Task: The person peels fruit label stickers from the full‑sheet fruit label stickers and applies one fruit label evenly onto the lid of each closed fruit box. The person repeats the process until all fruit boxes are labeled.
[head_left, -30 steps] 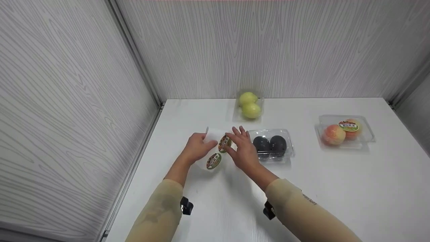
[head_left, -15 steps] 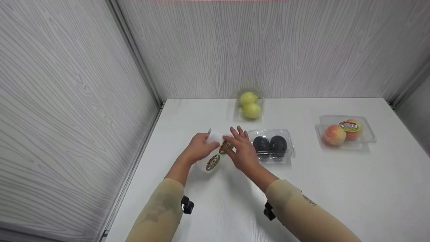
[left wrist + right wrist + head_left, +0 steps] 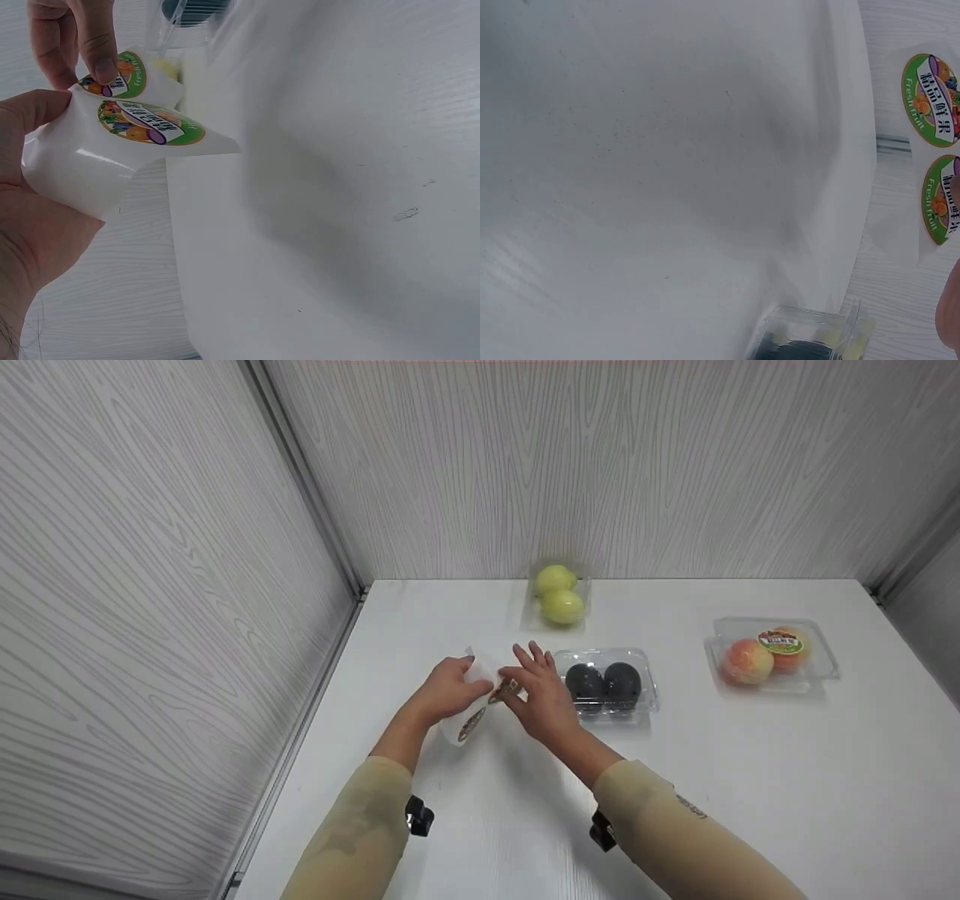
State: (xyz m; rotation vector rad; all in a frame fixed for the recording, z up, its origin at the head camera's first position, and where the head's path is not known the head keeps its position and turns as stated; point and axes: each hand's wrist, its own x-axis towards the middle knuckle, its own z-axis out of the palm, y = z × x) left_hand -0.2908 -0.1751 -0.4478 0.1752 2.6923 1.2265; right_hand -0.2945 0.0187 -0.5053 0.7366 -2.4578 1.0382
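Note:
Above the table my left hand (image 3: 448,690) grips a white backing sheet (image 3: 82,165) between thumb and fingers. Two oval "Fresh Fruit" stickers show on the sheet, which is bent along its length. One sticker (image 3: 154,124) lies on the lower part. At the other sticker (image 3: 135,75), my right hand (image 3: 546,701) pinches with thumb and index finger, covering part of it, while its other fingers stand spread. In the right wrist view only a bit of fingertip (image 3: 951,307) shows beside the sheet.
Right beside my right hand stands a clear plastic box (image 3: 649,690) with two dark round fruits (image 3: 622,682). Farther back is a clear box with two yellow lemons (image 3: 562,606). A third box at the right holds two peaches (image 3: 748,661) and bears an oval sticker (image 3: 780,642).
The sheet has tilted and bent, so both stickers look narrower from the head view. My right fingertips have shifted slightly on the upper sticker; the boxes stay put.

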